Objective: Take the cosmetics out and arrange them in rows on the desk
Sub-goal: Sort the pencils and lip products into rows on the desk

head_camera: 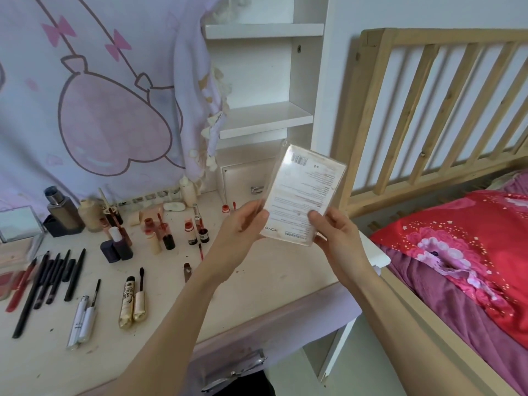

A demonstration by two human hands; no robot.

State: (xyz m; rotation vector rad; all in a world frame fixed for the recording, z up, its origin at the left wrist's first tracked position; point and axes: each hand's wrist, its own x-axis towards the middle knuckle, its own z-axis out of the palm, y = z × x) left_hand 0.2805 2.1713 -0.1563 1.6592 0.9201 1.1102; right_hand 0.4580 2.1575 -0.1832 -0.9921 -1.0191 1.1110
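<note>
Both hands raised above right end of desk (274, 284), sharing one flat boxed cosmetic (304, 195), printed back toward camera. Left hand (243, 224) pinching its lower left edge; right hand (335, 228) pinching lower right corner. Box tilted, clear of desktop. On desk toward left edge: pencils (47, 278) in row, mascara tubes (133, 304) nearer front, small bottles (171, 232) behind.

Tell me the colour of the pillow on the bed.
Bright red with a pink and white floral pattern, the pillow shows in the head view.
</note>
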